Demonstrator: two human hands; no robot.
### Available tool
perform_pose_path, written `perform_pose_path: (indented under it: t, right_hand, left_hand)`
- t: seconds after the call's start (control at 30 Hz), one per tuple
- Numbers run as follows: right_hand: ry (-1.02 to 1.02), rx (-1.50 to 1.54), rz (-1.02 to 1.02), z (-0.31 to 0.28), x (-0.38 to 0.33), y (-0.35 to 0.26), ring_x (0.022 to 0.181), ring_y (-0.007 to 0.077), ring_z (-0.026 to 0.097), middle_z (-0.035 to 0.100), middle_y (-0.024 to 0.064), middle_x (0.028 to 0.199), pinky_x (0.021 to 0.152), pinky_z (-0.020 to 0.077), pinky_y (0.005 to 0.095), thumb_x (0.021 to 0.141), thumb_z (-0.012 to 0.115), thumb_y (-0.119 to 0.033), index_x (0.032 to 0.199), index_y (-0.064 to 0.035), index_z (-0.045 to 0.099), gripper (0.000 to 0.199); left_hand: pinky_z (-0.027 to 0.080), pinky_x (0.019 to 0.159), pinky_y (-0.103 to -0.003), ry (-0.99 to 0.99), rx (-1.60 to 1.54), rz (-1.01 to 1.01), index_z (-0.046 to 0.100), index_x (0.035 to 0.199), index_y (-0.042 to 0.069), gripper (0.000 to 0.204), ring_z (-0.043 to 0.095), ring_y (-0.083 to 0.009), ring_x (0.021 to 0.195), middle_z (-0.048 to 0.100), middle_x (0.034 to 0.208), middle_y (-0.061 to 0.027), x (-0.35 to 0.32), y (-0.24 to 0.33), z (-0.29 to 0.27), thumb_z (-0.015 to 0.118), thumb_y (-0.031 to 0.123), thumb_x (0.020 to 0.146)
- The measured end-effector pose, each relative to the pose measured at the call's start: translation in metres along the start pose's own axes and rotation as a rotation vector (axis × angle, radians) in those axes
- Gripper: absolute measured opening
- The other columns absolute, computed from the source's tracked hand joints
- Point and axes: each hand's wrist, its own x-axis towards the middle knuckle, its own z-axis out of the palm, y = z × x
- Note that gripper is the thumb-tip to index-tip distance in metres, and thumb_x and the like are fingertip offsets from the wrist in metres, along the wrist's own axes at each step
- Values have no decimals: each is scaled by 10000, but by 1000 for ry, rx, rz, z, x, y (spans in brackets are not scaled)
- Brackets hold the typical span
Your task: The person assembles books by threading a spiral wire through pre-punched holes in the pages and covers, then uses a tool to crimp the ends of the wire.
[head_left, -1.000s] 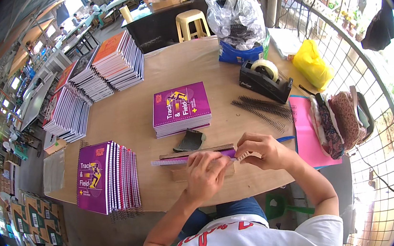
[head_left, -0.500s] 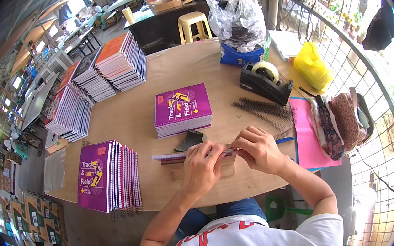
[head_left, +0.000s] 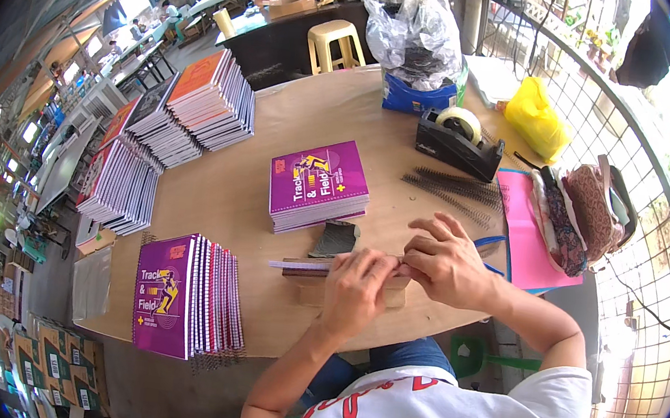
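Note:
My left hand [head_left: 357, 286] lies flat on a thin purple-covered notebook [head_left: 300, 265] near the table's front edge, pressing it onto a brown block. My right hand [head_left: 448, 260] pinches the notebook's right end, fingers curled at its edge. A dark folded piece [head_left: 336, 239] sits just behind the notebook. A stack of purple notebooks [head_left: 318, 183] lies a little farther back. Black spiral binding coils [head_left: 455, 191] lie to the right of that stack.
A leaning row of bound purple notebooks [head_left: 187, 295] stands at the front left. Fanned notebook piles [head_left: 172, 127] fill the left side. A black tape dispenser [head_left: 458, 143], blue box, yellow bag [head_left: 535, 120], pink sheet [head_left: 529, 242] and patterned pouches lie at the right. Wire fence runs beside.
The notebook has been drawn in toward me and squared under my left hand. My right hand has shifted left to the notebook's right end.

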Motion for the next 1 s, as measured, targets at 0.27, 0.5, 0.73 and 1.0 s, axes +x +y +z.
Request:
perform_pose_path:
  t: [0.27, 0.5, 0.73, 1.0]
  right_hand:
    - [-557, 200, 237, 61, 93, 62, 1167, 394, 597, 654, 241, 1153, 953, 481, 490, 946, 672, -484, 1258, -13, 554, 578]
    - [-632, 174, -66, 167, 115, 82, 996, 412, 679, 702, 245, 1065, 852, 549, 491, 826, 739, -495, 1269, -77, 674, 613]
    - [-537, 167, 69, 2, 80, 81, 983, 330, 647, 717, 185, 1167, 888, 507, 449, 906, 643, -443, 1197, -91, 748, 468]
    - [-565, 1017, 8, -19, 46, 97, 976, 334, 674, 716, 214, 1078, 889, 508, 409, 844, 647, -433, 1179, -4, 747, 553]
  left_hand:
    - [383, 817, -428, 58, 155, 25, 644, 1038, 194, 174, 604, -193, 946, 618, 1013, 29, 5, 17, 7, 691, 296, 905]
    - [393, 842, -408, 151, 69, -6, 662, 1019, 140, 188, 611, -186, 1019, 635, 1079, 8, 9, 19, 18, 683, 305, 931]
    - [385, 937, -412, 222, 274, -91, 699, 1045, 173, 222, 621, -226, 1022, 639, 1070, 7, 4, 9, -9, 756, 295, 868]
    - [405, 867, -408, 136, 86, -122, 672, 967, 163, 177, 620, -216, 909, 637, 951, 14, -1, -12, -11, 778, 249, 855]
